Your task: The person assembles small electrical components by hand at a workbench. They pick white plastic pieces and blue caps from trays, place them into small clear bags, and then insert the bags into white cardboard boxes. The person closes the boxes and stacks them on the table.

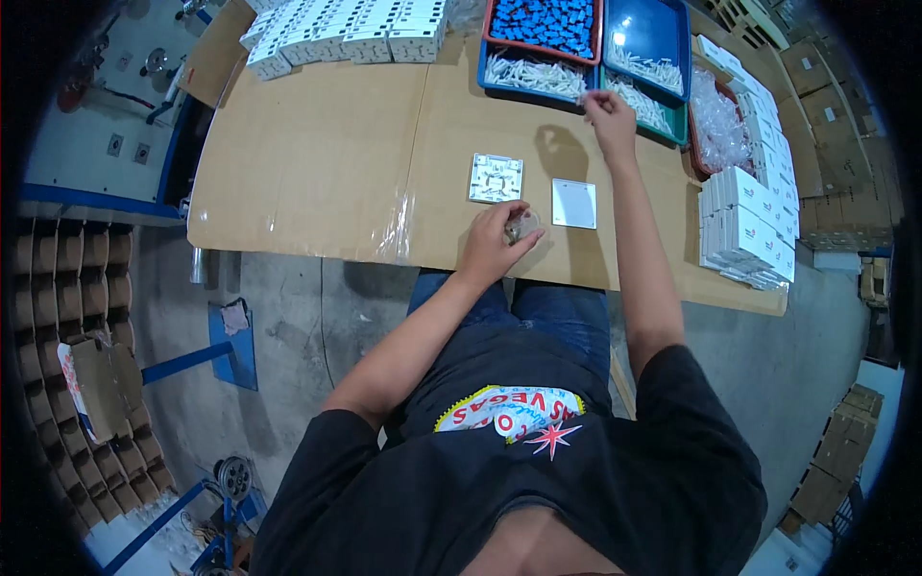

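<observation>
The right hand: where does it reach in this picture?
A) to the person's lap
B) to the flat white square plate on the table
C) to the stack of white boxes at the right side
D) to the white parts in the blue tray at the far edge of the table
D: the right hand is stretched out to the far edge, its fingertips at the white parts in the blue tray, well beyond the flat white square plate.

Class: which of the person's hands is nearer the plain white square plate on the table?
Left. The left hand lies just left of the plate; the right hand reaches beyond it to the trays.
</observation>
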{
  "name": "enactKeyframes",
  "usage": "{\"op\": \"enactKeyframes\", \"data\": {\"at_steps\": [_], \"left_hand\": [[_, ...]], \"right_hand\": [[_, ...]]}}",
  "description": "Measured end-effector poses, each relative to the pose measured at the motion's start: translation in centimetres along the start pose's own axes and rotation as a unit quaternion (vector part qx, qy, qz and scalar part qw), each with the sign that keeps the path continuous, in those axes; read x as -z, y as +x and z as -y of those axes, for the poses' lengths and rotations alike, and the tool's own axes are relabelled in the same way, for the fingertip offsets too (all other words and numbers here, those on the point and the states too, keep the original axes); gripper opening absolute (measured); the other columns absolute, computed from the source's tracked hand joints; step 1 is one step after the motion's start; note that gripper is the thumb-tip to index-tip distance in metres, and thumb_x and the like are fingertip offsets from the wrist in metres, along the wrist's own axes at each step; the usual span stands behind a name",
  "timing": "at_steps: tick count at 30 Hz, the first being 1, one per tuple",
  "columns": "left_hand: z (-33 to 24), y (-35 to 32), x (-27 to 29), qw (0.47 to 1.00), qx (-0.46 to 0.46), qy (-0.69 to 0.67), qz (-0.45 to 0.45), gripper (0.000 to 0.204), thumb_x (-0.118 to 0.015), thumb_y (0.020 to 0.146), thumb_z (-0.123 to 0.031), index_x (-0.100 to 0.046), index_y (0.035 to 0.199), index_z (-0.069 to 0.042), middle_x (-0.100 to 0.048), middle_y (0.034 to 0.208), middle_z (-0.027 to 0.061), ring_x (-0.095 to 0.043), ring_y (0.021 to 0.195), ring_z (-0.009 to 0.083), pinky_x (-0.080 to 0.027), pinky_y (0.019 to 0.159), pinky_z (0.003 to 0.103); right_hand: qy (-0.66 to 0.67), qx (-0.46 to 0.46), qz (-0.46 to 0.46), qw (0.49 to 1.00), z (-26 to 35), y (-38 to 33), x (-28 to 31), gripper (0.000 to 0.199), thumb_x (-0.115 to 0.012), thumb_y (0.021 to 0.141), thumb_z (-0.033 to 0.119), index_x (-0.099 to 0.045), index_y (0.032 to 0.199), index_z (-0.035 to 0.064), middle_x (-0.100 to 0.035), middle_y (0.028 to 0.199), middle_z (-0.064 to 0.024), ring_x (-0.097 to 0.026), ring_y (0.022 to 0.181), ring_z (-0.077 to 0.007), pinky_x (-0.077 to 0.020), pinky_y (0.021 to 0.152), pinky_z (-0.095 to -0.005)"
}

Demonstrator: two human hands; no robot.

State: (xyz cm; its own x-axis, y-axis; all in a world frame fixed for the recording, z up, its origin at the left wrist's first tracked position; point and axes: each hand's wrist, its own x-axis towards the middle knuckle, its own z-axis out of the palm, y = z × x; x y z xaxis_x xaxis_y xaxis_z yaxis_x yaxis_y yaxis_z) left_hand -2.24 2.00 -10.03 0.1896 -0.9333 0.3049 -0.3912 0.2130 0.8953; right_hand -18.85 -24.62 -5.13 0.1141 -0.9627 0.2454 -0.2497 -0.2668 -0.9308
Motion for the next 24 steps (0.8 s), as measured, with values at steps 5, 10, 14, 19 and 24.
{"op": "enactKeyframes", "data": {"at_steps": [5,10,14,19,24], "left_hand": [[-0.4,0.4,0.1,0.999,-0.040,0.035,0.006,0.048,-0.088,0.084,-0.024,-0.066,0.121,-0.001,-0.073,0.108,0.0147,-0.072,0.101,0.0294,-0.058,0.089,0.040],[-0.8,0.3,0.2,0.998,-0.036,0.054,0.014,0.047,-0.088,0.084,-0.022,-0.067,0.121,-0.002,-0.072,0.110,0.0147,-0.072,0.102,0.0294,-0.058,0.090,0.040],[-0.7,0.6,0.1,0.999,-0.027,0.023,0.008,0.047,-0.087,0.082,-0.025,-0.068,0.118,-0.003,-0.072,0.110,0.0141,-0.070,0.102,0.0316,-0.054,0.090,0.043],[-0.3,0.6,0.0,0.999,-0.041,0.028,0.006,0.045,-0.086,0.084,-0.021,-0.067,0.120,-0.002,-0.072,0.111,0.0147,-0.071,0.102,0.0303,-0.057,0.089,0.041],[-0.5,0.6,0.1,0.999,-0.028,0.031,0.012,0.044,-0.086,0.086,-0.020,-0.066,0.120,-0.002,-0.072,0.109,0.0139,-0.072,0.101,0.0286,-0.057,0.088,0.039]], "right_hand": [[0.108,-0.084,0.093,0.986,2.9,-12.3,0.3,0.018,-0.072,0.096,0.006,-0.067,0.111,-0.0009,-0.074,0.091,-0.0037,-0.064,0.076,-0.0073,-0.0505,0.065,-0.0233],[0.003,-0.119,0.152,0.981,4.6,-18.3,1.2,0.013,-0.077,0.094,0.009,-0.071,0.102,0.0008,-0.072,0.090,-0.0006,-0.061,0.076,-0.0067,-0.0505,0.068,-0.0232],[0.002,-0.129,0.159,0.979,5.2,-19.2,1.0,0.011,-0.077,0.094,0.011,-0.073,0.102,0.0028,-0.071,0.090,0.0012,-0.061,0.079,-0.0070,-0.0501,0.069,-0.0237],[-0.037,-0.028,0.192,0.980,4.9,-19.8,0.3,0.014,-0.074,0.096,0.013,-0.075,0.107,0.0041,-0.074,0.099,-0.0016,-0.066,0.086,-0.0104,-0.0508,0.072,-0.0257],[-0.037,-0.034,0.149,0.988,4.0,-17.6,0.7,0.015,-0.072,0.098,0.015,-0.076,0.108,0.0039,-0.075,0.104,-0.0038,-0.068,0.087,-0.0133,-0.0526,0.075,-0.0276]]}}
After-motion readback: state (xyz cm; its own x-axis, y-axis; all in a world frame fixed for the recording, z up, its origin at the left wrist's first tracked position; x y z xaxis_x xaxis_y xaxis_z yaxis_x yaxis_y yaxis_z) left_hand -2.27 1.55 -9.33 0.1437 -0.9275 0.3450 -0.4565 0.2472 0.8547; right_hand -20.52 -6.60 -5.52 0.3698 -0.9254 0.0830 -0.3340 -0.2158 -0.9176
